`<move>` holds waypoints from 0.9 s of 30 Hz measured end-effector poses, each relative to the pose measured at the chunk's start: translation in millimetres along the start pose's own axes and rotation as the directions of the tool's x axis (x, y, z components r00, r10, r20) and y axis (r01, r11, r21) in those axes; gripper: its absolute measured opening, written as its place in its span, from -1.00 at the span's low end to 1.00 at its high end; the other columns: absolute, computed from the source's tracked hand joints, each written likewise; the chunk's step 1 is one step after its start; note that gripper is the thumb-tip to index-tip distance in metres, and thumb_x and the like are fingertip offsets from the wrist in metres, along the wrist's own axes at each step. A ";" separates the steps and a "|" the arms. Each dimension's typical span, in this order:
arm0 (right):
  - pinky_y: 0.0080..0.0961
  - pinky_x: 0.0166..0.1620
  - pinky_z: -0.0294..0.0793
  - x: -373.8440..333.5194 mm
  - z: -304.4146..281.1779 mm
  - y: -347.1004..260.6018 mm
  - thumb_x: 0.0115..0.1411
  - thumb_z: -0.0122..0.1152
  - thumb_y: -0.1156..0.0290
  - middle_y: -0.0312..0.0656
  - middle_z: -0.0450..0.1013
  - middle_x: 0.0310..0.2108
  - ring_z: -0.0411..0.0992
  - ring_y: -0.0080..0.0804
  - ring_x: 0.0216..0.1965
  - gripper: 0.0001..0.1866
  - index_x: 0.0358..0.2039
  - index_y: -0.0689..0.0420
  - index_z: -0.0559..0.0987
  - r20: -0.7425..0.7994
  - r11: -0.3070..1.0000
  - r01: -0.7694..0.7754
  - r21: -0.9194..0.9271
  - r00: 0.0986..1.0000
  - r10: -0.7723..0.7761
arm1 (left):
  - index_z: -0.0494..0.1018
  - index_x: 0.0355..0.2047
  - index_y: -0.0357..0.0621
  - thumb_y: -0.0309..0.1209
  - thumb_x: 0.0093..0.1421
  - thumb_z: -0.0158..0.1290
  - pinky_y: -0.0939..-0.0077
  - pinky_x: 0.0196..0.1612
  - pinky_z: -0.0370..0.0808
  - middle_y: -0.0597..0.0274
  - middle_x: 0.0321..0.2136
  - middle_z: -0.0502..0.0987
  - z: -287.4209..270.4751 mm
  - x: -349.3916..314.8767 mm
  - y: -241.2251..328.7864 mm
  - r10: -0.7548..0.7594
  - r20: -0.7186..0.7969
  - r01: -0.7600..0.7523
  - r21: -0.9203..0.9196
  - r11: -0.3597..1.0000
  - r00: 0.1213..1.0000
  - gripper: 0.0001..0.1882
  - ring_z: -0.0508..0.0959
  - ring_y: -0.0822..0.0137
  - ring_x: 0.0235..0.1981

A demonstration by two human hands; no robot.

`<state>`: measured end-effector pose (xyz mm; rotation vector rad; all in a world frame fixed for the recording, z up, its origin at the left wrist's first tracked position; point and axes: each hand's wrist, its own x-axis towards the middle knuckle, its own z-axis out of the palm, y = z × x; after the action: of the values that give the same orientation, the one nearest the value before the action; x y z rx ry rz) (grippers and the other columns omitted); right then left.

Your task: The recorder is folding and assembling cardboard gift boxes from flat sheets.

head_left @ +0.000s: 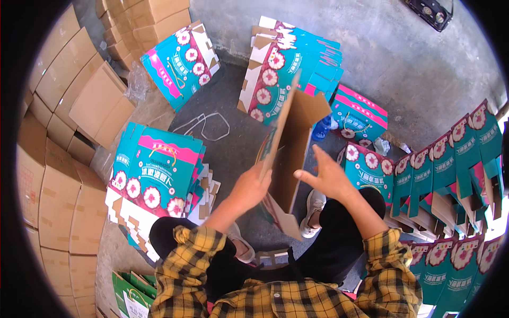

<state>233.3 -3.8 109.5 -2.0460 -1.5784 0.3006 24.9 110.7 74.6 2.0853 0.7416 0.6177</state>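
Observation:
In front of my knees an opened cardboard gift box [289,153] stands up on its side, brown inside, with its printed outer face turned left. My left hand [252,185] is closed on its left panel. Beside its right edge, my right hand [328,172] is open, with thumb and fingers spread; whether it touches the box I cannot tell. To the left lies a stack of flat teal, pink and white gift boxes [154,169]. Another flat stack [286,69] leans at the far wall.
Brown cartons [63,185] are piled along the left side. Rows of teal boxes [445,164] stand at the right. A blue bottle [321,129] is behind the box, near a teal handled box [360,114]. White strapping [212,127] lies on the floor. Green bags [132,289] sit lower left.

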 end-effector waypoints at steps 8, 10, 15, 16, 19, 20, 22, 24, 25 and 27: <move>-0.13 -0.10 0.47 45.7 28.8 28.7 0.16 0.00 0.13 0.30 0.49 -0.31 0.52 0.10 -0.21 -0.48 -0.16 0.43 0.47 0.213 0.987 -0.106 -0.121 0.968 0.131 | 0.07 0.25 -0.13 -0.44 0.27 -0.17 0.19 -0.17 0.50 -0.15 -0.12 0.47 17.2 -64.8 -8.2 -0.129 -0.195 0.115 -0.082 0.990 0.972 -0.47 0.53 -0.14 -0.21; -0.20 -0.34 0.54 55.9 28.5 41.5 0.16 -0.03 0.22 0.21 0.50 -0.49 0.56 0.00 -0.44 -0.59 -0.44 0.40 0.51 0.332 0.953 -0.273 0.134 0.918 0.217 | -0.02 0.31 -0.08 -0.46 0.23 -0.13 0.16 -0.15 0.50 -0.18 -0.05 0.43 2.3 -83.9 -8.5 -0.070 -0.202 0.084 0.063 0.994 0.977 -0.37 0.53 -0.12 -0.19; -0.29 -0.46 0.54 85.6 55.0 55.3 0.14 -0.03 0.30 0.10 0.50 -0.54 0.56 -0.17 -0.53 -0.65 -0.48 0.41 0.50 0.146 0.898 -0.298 0.325 0.954 0.263 | 0.16 0.23 -0.06 -0.44 0.07 0.06 0.18 0.07 0.38 -0.20 0.06 0.32 -14.6 -106.9 -13.2 0.063 0.001 -0.058 0.381 0.923 0.998 -0.33 0.38 -0.11 0.07; -0.29 -0.46 0.54 88.2 56.9 54.5 0.14 -0.03 0.30 0.10 0.50 -0.54 0.56 -0.17 -0.53 -0.65 -0.48 0.41 0.50 0.155 0.898 -0.295 0.327 0.954 0.257 | 0.21 0.20 -0.06 -0.43 0.04 0.11 0.18 0.11 0.35 -0.19 0.10 0.29 -14.5 -108.2 -10.6 0.161 0.067 -0.175 0.383 0.907 0.985 -0.33 0.34 -0.12 0.11; -0.30 -0.46 0.53 92.1 59.3 55.0 0.13 -0.01 0.30 0.09 0.49 -0.54 0.54 -0.18 -0.55 -0.66 -0.46 0.39 0.51 0.202 0.903 -0.284 0.322 0.953 0.227 | 0.28 0.15 -0.04 -0.23 -0.04 0.27 0.13 0.19 0.23 -0.22 0.18 0.16 -16.8 -93.4 -9.6 0.148 0.156 -0.194 0.336 0.922 0.977 -0.28 0.22 -0.15 0.19; -0.30 -0.47 0.53 92.2 58.3 55.8 0.14 -0.01 0.30 0.07 0.49 -0.54 0.54 -0.18 -0.56 -0.67 -0.46 0.38 0.50 0.211 0.915 -0.283 0.288 0.951 0.228 | 0.30 0.14 -0.02 -0.15 -0.08 0.30 0.11 0.21 0.20 -0.22 0.19 0.14 -15.8 -89.9 -7.9 0.173 0.217 -0.246 0.378 0.893 0.961 -0.24 0.19 -0.15 0.21; -0.31 -0.47 0.52 91.4 56.7 58.4 0.14 0.00 0.29 0.06 0.49 -0.55 0.53 -0.19 -0.57 -0.67 -0.47 0.38 0.50 0.219 0.924 -0.291 0.250 0.946 0.239 | 0.33 0.12 0.02 -0.05 -0.09 0.28 0.08 0.25 0.12 -0.21 0.22 0.10 -4.4 -84.1 -10.8 0.168 0.238 -0.249 0.365 0.897 0.957 -0.24 0.12 -0.14 0.26; -0.32 -0.49 0.51 89.0 54.3 63.0 0.14 0.00 0.29 0.02 0.48 -0.57 0.53 -0.19 -0.57 -0.67 -0.48 0.37 0.49 0.222 0.917 -0.302 0.259 0.943 0.248 | 0.36 0.10 0.01 0.01 -0.06 0.24 0.05 0.26 0.08 -0.22 0.24 0.07 2.9 -77.7 -4.6 0.168 0.273 -0.275 0.422 0.864 0.947 -0.27 0.08 -0.12 0.28; -0.32 -0.49 0.51 87.9 54.1 62.6 0.14 0.00 0.29 0.02 0.48 -0.57 0.53 -0.19 -0.57 -0.67 -0.48 0.37 0.49 0.226 0.915 -0.309 0.258 0.940 0.254 | 0.38 0.10 0.03 0.05 -0.03 0.19 0.02 0.27 0.04 -0.21 0.25 0.07 6.5 -78.4 -5.7 0.159 0.262 -0.260 0.414 0.872 0.952 -0.29 0.06 -0.12 0.29; -0.33 -0.50 0.52 86.2 54.7 61.7 0.15 0.01 0.29 0.00 0.46 -0.58 0.52 -0.21 -0.57 -0.67 -0.50 0.37 0.47 0.259 0.907 -0.294 0.301 0.941 0.219 | 0.37 0.12 0.04 0.04 0.00 0.18 0.01 0.28 0.02 -0.19 0.25 0.07 13.5 -77.2 -11.2 0.148 0.257 -0.253 0.440 0.862 0.955 -0.31 0.05 -0.12 0.29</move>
<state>283.2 82.0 43.4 -1.9962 -1.2621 0.8623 -24.1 55.9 45.3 2.6564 0.5893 0.3289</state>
